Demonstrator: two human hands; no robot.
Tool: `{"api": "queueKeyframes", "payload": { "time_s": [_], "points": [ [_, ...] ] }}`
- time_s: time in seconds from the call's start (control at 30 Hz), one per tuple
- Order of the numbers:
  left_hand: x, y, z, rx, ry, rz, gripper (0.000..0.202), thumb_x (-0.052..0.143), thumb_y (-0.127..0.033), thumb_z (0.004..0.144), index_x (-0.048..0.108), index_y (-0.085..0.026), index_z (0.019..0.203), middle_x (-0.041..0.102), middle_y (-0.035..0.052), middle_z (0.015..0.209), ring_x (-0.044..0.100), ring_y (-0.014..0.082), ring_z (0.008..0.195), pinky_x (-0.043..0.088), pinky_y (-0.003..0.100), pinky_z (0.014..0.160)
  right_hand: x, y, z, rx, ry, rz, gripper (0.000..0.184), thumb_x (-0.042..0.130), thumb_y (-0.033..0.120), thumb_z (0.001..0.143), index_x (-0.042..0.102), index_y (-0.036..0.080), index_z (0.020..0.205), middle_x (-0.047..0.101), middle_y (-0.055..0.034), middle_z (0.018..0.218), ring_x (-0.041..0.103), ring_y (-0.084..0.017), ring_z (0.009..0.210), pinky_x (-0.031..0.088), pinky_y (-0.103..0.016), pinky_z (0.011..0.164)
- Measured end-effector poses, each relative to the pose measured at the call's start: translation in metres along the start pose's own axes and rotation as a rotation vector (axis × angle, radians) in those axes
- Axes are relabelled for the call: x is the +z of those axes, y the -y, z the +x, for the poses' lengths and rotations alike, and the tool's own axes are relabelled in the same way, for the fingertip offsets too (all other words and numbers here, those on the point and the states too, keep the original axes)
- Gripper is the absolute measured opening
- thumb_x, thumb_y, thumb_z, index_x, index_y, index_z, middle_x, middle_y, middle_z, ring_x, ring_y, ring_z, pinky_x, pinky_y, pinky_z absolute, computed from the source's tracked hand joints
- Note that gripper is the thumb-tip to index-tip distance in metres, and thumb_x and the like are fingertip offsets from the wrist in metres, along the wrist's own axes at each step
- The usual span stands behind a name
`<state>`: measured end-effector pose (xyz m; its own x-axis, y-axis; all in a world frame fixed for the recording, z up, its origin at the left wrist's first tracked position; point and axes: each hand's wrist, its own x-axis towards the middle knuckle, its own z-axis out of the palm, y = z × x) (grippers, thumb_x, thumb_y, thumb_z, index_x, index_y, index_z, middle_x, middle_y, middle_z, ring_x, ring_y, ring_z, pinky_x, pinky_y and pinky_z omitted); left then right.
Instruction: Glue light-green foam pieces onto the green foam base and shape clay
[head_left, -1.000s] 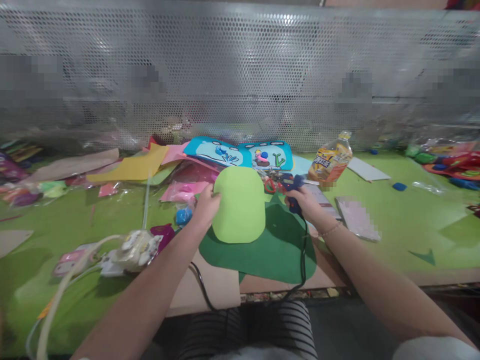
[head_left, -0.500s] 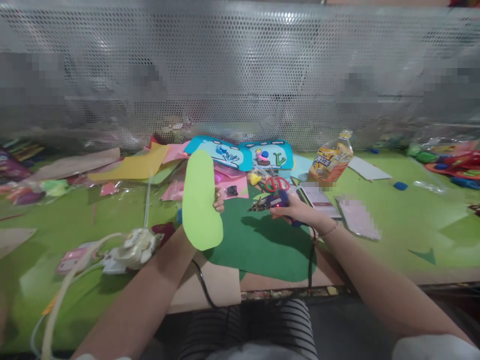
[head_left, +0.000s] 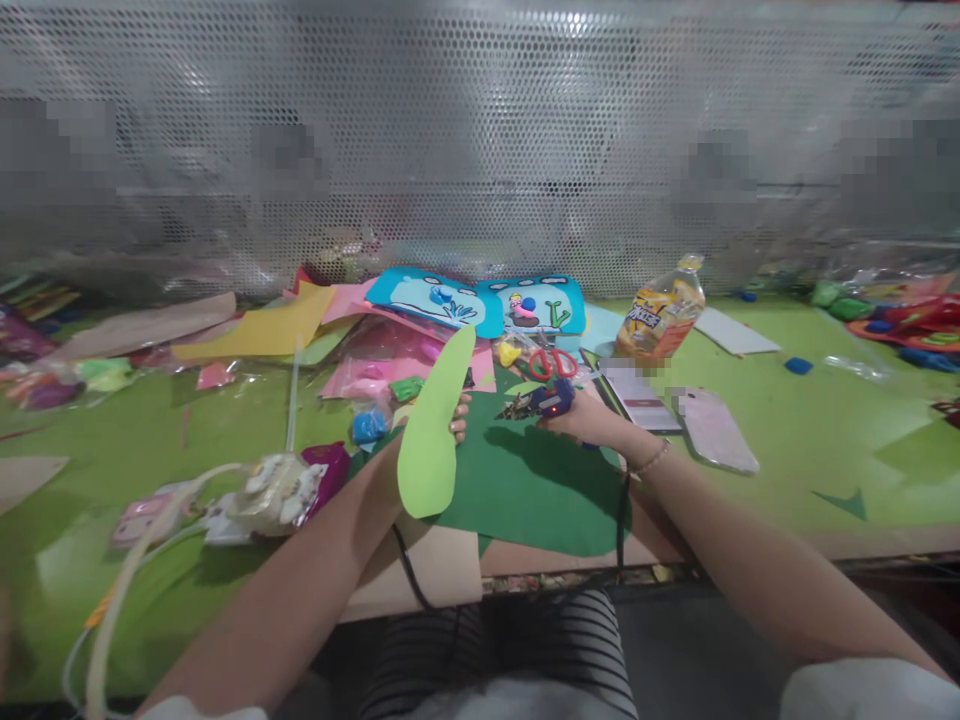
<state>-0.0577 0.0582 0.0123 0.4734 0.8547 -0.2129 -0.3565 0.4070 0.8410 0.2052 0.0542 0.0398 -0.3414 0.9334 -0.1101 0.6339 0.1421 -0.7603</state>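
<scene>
My left hand (head_left: pixel 459 418) grips a light green foam or paper cut-out (head_left: pixel 433 440), long and rounded, from behind; most of the fingers are hidden by it. In my right hand (head_left: pixel 581 412) is a dark blue glue gun (head_left: pixel 553 399) with a small red light, its nozzle pointing left. Both hands are above a large dark green sheet (head_left: pixel 540 500). Just behind the glue gun lie red-handled scissors (head_left: pixel 553 364) and a small yellow piece (head_left: pixel 509 354). A blue decorated panel with cartoon pictures (head_left: pixel 491 318) stands farther back.
A power strip with plugs (head_left: pixel 274 490) and cables sits at left. Yellow paper (head_left: pixel 262 335) and pink sheets lie behind it. To the right are a bottle with an orange label (head_left: pixel 660 315), a phone (head_left: pixel 641 392) and a pink case (head_left: pixel 718 432). A perforated metal screen (head_left: pixel 480 140) closes the back.
My left hand has turned the light green cut-out so it leans right and looks narrower, shifting slightly right and down. My right hand with the glue gun has hardly moved.
</scene>
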Motion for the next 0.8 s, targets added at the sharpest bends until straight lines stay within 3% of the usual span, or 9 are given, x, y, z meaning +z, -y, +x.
{"api": "queueKeyframes", "payload": {
  "time_s": [0.27,0.63,0.8],
  "points": [
    [0.006,0.002,0.000,-0.018,-0.067,-0.094,0.033,0.054,-0.047,0.071,0.056,-0.015,0.080,0.044,0.0005,0.062,0.034,0.0057,0.046,0.033,0.022,0.043,0.001,-0.003,0.002,-0.149,-0.050,-0.119,0.011,0.052,0.018,0.057,0.041,0.019,0.059,0.045,0.0049,0.054,0.038,-0.009,0.052,0.031,-0.022,0.045],
    [0.025,-0.009,-0.011,-0.040,-0.108,0.049,0.027,0.055,-0.043,0.074,0.057,-0.017,0.080,0.046,0.0012,0.062,0.032,0.0078,0.047,0.030,0.026,0.046,0.000,-0.004,0.002,-0.203,-0.068,-0.167,0.007,0.050,0.017,0.059,0.045,0.018,0.062,0.047,0.0035,0.060,0.038,-0.010,0.057,0.033,-0.023,0.050],
    [0.028,-0.009,-0.011,-0.032,-0.133,0.046,0.020,0.055,-0.036,0.075,0.058,-0.016,0.077,0.047,0.0000,0.061,0.033,0.0072,0.046,0.029,0.025,0.047,-0.001,-0.002,0.000,-0.078,-0.041,-0.075,0.005,0.055,0.020,0.062,0.051,0.018,0.064,0.052,0.0035,0.055,0.042,-0.009,0.046,0.034,-0.022,0.042]
  ]
}}
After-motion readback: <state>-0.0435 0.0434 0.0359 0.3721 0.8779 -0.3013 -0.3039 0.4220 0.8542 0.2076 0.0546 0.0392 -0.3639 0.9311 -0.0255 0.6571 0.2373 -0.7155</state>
